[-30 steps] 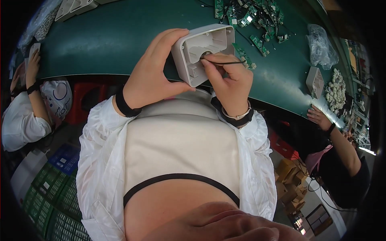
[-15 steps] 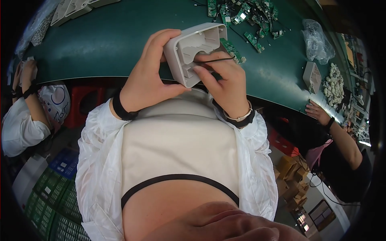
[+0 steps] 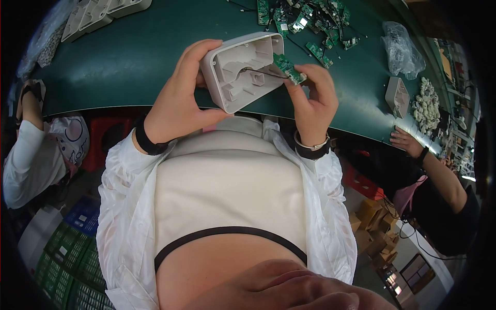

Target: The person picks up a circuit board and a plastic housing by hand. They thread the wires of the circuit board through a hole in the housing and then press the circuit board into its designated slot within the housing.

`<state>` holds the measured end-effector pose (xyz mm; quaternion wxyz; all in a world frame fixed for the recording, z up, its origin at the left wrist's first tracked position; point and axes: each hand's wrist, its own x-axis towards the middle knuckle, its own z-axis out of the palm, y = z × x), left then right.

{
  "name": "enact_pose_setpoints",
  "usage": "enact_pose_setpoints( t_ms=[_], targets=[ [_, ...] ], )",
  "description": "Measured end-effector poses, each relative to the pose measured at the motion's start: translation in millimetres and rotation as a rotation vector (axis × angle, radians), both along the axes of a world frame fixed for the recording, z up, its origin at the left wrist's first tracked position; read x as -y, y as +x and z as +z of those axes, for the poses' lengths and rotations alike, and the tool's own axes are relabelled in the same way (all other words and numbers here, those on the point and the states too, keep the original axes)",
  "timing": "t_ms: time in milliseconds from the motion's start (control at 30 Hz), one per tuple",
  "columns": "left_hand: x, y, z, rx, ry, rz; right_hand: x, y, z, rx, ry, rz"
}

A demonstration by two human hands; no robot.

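Note:
My left hand (image 3: 181, 98) grips a white plastic housing (image 3: 217, 85) by its left end, with the open, hollow side facing up toward me and tilted. Posts and ribs show inside it. In my right hand (image 3: 316, 101), a green circuit board (image 3: 288, 68) is pinched between thumb and fingers at the housing's right edge. A dark cable (image 3: 262, 72) runs from the board across into the housing's interior. Where the cable's far end sits inside is hard to make out.
Several circuit boards with cables (image 3: 320, 26) lie heaped on the green table (image 3: 129, 62). White housings (image 3: 98, 15) stand far left. At right are a clear plastic bag (image 3: 402, 49), another housing (image 3: 398, 97) and a pile of small white parts (image 3: 427, 106). Co-workers sit on both sides.
My right hand has left the cable inside the housing, moved right and taken hold of the circuit board. The housing is turned slightly more open toward me.

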<state>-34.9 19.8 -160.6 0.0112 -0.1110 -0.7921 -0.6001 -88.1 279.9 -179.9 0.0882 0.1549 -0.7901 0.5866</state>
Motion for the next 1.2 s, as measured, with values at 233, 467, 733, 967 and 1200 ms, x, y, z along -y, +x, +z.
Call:
enact_pose_setpoints(
  t_ms=[233, 467, 733, 967, 1200],
  targets=[
    [2.9, 3.0, 0.7, 0.053, -0.023, 0.02, -15.0, -3.1, 37.4, -0.467, 0.309, 0.226],
    [3.6, 5.7, -8.9, -0.113, -0.087, 0.036, 0.4, 7.5, 46.7, -0.15, 0.29, 0.582],
    [-6.6, 6.7, -5.6, 0.007, 0.024, 0.028, -0.6, 15.1, 34.9, -0.205, 0.36, 0.593],
    [-4.5, 10.1, -7.9, 0.132, 0.158, 0.065, 2.7, 15.4, 21.4, -0.287, 0.313, 0.544],
    [-2.9, 8.4, -10.6, 0.157, 0.177, 0.046, 25.6, 11.5, 23.3, -0.026, 0.218, 0.369]
  ],
)
